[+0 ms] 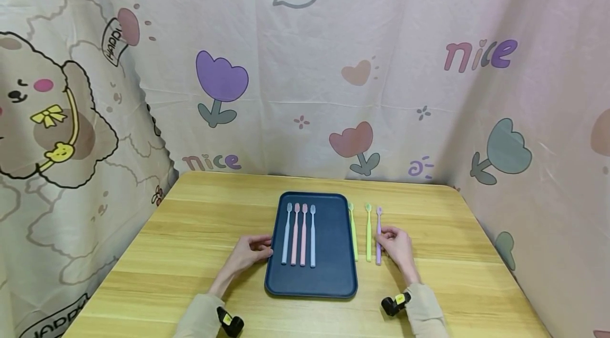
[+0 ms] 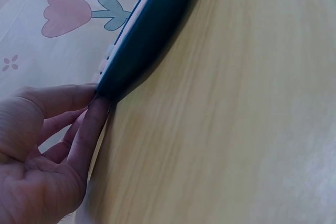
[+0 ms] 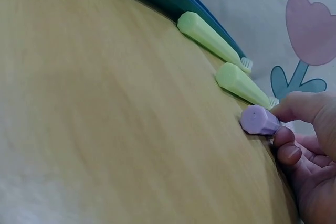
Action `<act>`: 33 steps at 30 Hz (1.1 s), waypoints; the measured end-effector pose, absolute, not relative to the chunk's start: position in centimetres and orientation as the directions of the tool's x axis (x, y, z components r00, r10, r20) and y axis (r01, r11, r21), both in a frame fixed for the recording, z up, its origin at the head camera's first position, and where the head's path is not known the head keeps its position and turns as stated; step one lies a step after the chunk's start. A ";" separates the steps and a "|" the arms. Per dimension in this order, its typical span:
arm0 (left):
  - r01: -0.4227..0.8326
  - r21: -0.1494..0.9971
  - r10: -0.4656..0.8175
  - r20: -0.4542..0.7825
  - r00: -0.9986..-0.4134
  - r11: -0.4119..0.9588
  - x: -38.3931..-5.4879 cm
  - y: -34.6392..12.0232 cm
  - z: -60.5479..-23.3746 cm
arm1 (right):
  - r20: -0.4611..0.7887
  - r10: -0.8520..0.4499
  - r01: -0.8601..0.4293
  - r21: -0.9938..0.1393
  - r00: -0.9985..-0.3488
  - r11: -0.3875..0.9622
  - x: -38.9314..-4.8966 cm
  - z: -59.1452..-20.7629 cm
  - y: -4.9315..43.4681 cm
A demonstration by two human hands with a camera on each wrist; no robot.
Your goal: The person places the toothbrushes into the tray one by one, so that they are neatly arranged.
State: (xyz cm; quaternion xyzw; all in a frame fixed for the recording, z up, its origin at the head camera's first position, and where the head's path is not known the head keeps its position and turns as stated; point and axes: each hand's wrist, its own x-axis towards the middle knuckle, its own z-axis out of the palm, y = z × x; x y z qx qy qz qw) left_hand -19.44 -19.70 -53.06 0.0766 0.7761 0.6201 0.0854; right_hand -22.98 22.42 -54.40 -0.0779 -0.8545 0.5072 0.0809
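Note:
A dark blue tray [image 1: 329, 279] lies on the table. On it, side by side, are a blue toothbrush [image 1: 286, 242], two pink toothbrushes [image 1: 294, 242] and another blue toothbrush [image 1: 313, 242]. My left hand [image 1: 249, 253] pinches the tray's left rim between thumb and finger, as the left wrist view shows. Right of the tray lie two green toothbrushes, one [image 1: 353, 237] against its edge and the other [image 1: 368, 237] a little apart. Beyond them, my right hand [image 1: 397, 247] holds a purple toothbrush [image 3: 258, 120] between thumb and fingers, its handle end at the wood.
The wooden table [image 1: 200, 211] extends to both sides of the tray. A printed cloth [image 1: 295, 62] hangs behind the table and along its sides. Black wrist cameras sit on both sleeves.

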 end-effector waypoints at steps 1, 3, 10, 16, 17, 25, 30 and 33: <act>0.010 0.977 0.227 -0.040 -0.973 0.215 -19.4 -19.7 -53.1 | 0.062 0.220 0.053 -0.874 -0.973 0.482 -23.0 -54.4 22.4; 0.004 0.978 0.231 -0.045 -0.972 0.207 -19.5 -19.7 -53.1 | 0.066 0.227 0.056 -0.867 -0.972 0.496 -22.9 -54.3 22.4; 0.001 0.978 0.234 -0.049 -0.971 0.211 -19.4 -19.6 -53.1 | 0.057 0.245 0.083 -0.847 -0.968 0.525 -22.9 -54.1 22.1; 0.006 0.976 0.234 -0.046 -0.971 0.218 -19.3 -19.6 -53.1 | 0.089 0.253 0.078 -0.810 -0.963 0.581 -22.9 -53.9 21.8; 0.007 0.976 0.234 -0.046 -0.971 0.217 -19.3 -19.6 -53.1 | 0.097 0.253 0.075 -0.802 -0.963 0.592 -22.9 -53.9 21.8; 0.013 0.975 0.241 -0.041 -0.970 0.220 -19.3 -19.6 -53.0 | 0.119 0.229 0.048 -0.788 -0.966 0.613 -23.0 -54.0 21.8; 0.015 0.974 0.239 -0.040 -0.970 0.225 -19.4 -19.7 -53.0 | 0.087 0.226 0.065 -0.806 -0.970 0.588 -23.0 -54.0 21.9; 0.015 0.974 0.236 -0.040 -0.971 0.226 -19.4 -19.7 -53.0 | 0.077 0.225 0.069 -0.815 -0.971 0.575 -22.9 -53.9 21.9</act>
